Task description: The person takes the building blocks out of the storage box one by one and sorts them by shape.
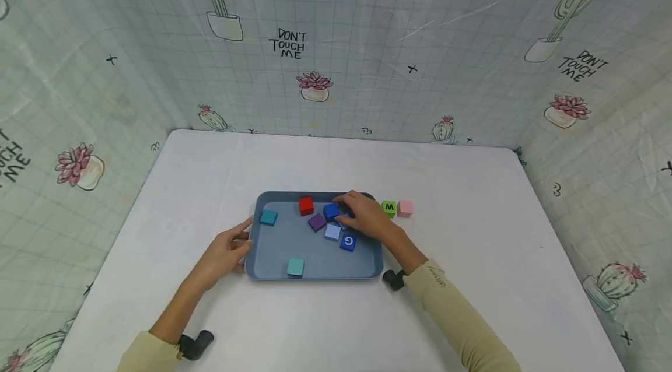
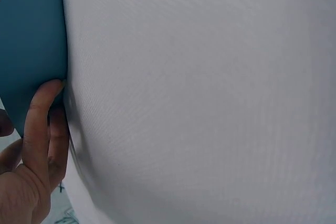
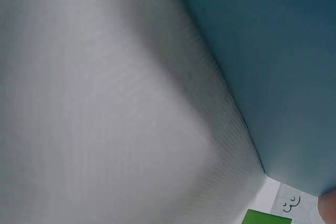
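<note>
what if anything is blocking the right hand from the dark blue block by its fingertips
Nothing visible. The right hand has its fingertips right at the dark blue block; the purple block and pale blue block lie beside it, not between. Actual contact is hard to tell.

Tray [image 1: 273,277] on the counter [image 1: 315,325]; cubes [image 1: 306,206] inside, one by the tray's near edge; two outer cubes [image 1: 389,208] beside its right edge.

I see a khaki fabric sleeve [image 1: 464,319] and stubby black device [image 1: 196,345] behind each hand [image 1: 223,253]; dark lettering [image 1: 437,276] marks the right.
</note>
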A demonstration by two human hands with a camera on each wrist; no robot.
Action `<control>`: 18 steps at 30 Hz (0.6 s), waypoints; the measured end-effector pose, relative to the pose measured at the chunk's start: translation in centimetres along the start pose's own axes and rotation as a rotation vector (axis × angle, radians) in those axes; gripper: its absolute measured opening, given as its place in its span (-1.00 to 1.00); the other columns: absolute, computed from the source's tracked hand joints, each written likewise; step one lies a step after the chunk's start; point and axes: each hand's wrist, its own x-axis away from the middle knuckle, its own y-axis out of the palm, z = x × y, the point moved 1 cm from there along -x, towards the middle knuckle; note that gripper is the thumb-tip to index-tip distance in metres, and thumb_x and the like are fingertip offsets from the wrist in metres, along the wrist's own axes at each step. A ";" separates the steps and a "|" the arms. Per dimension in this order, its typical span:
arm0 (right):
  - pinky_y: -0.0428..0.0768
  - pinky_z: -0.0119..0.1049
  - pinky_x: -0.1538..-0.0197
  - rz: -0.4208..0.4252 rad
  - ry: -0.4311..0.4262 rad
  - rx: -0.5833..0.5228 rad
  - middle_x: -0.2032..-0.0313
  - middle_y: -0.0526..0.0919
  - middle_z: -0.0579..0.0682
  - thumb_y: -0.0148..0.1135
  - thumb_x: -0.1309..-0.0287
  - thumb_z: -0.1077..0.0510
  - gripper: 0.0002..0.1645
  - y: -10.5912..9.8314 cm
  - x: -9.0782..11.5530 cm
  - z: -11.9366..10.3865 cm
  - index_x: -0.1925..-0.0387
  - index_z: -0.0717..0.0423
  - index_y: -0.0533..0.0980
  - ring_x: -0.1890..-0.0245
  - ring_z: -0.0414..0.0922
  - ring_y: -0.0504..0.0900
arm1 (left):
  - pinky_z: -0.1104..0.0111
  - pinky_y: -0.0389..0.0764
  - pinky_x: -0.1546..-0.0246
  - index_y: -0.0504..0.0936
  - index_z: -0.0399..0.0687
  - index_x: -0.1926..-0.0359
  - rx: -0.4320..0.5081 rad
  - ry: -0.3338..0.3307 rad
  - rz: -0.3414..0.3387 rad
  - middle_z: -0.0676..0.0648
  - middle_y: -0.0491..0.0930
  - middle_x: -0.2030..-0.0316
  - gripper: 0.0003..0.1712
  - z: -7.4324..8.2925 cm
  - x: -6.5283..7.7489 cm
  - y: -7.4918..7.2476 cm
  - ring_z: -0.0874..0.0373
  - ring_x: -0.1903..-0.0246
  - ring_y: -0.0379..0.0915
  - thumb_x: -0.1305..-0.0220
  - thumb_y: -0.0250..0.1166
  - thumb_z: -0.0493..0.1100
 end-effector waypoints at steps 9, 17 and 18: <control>0.54 -0.29 0.07 0.007 0.026 -0.010 0.11 0.62 -0.07 0.26 -0.17 -0.10 -0.49 0.1 0.0 0.0 -0.10 0.03 0.48 0.14 -0.17 0.55 | 0.25 0.64 0.50 0.07 -0.16 -0.44 -0.002 -0.010 0.009 -0.40 0.31 -0.08 -0.31 0.1 0.1 0.2 -0.15 0.07 0.45 -0.34 0.09 -0.31; 0.54 -0.29 0.02 0.025 0.034 -0.065 0.11 0.62 -0.06 0.24 -0.19 -0.08 -0.51 0.3 0.1 0.1 -0.09 0.05 0.46 0.11 -0.18 0.57 | 0.24 0.63 0.53 0.06 -0.16 -0.44 -0.010 -0.011 0.008 -0.39 0.32 -0.08 -0.30 0.1 0.1 0.1 -0.12 0.10 0.46 -0.34 0.09 -0.31; 0.54 -0.30 0.03 0.027 0.039 -0.074 0.11 0.62 -0.06 0.24 -0.19 -0.08 -0.50 0.3 0.1 0.1 -0.09 0.05 0.46 0.11 -0.19 0.57 | 0.24 0.63 0.54 0.06 -0.17 -0.44 -0.011 -0.007 0.005 -0.39 0.32 -0.07 -0.30 0.1 0.1 0.1 -0.12 0.11 0.46 -0.34 0.08 -0.31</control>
